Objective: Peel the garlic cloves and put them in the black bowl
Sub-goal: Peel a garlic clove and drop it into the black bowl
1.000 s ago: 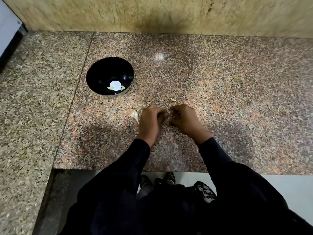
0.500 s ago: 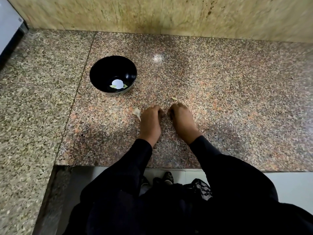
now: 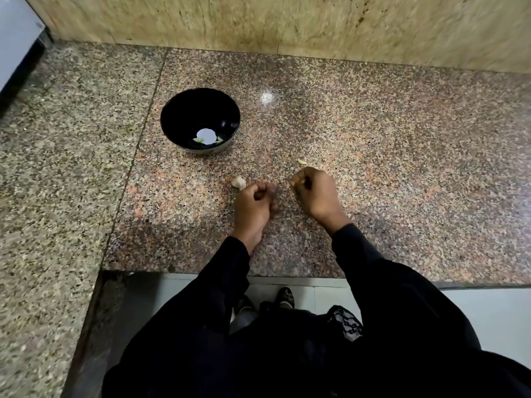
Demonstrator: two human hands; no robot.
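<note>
The black bowl (image 3: 184, 110) stands on the granite counter at the left and holds two small pale-green peeled cloves (image 3: 198, 140). An unpeeled garlic clove (image 3: 238, 182) lies on the counter just left of my left hand (image 3: 254, 208). That hand's fingers are curled and blurred, and whatever is inside them is hidden. My right hand (image 3: 314, 195) sits a short gap to the right, its fingertips pinching a small pale piece of garlic. A tiny garlic scrap (image 3: 301, 161) lies just beyond the right hand.
A beige stone wall (image 3: 287, 24) backs the granite counter (image 3: 402, 168). The counter's front edge runs just below my wrists, with floor and shoes beneath. A white appliance (image 3: 14, 47) stands at the far left corner.
My hands, joined over the garlic a second ago, have pulled apart sideways. The camera view has shifted slightly, and the bowl and the loose clove stay in place.
</note>
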